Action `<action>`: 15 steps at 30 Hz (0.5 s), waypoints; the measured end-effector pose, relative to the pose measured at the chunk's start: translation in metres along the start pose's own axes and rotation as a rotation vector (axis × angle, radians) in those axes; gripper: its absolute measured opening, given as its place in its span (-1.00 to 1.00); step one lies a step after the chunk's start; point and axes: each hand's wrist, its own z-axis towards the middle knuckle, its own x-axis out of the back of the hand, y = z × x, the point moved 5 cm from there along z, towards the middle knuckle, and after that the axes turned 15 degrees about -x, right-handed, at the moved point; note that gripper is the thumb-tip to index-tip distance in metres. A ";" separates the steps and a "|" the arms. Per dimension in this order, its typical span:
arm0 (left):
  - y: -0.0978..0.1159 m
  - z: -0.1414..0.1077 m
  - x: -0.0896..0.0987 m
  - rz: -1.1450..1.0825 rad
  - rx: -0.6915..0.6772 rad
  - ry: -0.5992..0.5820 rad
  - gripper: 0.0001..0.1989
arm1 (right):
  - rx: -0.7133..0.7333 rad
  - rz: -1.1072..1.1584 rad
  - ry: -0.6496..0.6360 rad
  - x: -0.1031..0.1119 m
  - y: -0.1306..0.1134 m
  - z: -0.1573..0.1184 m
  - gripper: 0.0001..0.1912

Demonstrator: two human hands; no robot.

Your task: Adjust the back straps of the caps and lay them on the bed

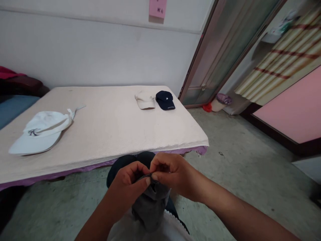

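Observation:
Over my lap I hold a grey fabric cap (150,214), which hangs down with part of it hidden behind my fingers. My left hand (129,187) pinches its top edge between thumb and fingers. Right beside it, my right hand (174,174) pinches the same edge, and the fingertips of both hands almost meet. Below the right fingertips a small gap shows in the fabric.
On the bed (107,130) lie a white cap (45,124) with dark lettering at left, and a beige cap (145,100) beside a navy cap (165,99) toward the far right. A waste bin (218,103) stands near the sliding door (200,73).

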 end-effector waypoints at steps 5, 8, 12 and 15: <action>0.001 -0.001 -0.001 -0.012 -0.001 -0.014 -0.92 | -0.010 0.031 0.003 -0.001 0.002 0.000 -0.94; -0.001 0.000 -0.002 -0.049 0.003 -0.005 -0.89 | -0.014 0.024 -0.001 -0.001 0.000 -0.001 -0.93; -0.005 0.001 -0.001 -0.120 -0.011 0.037 -0.77 | -0.007 0.014 -0.027 -0.001 0.000 0.000 -0.91; -0.006 0.000 -0.001 -0.130 -0.039 0.047 -0.74 | -0.014 0.046 -0.040 -0.001 0.004 0.001 -0.92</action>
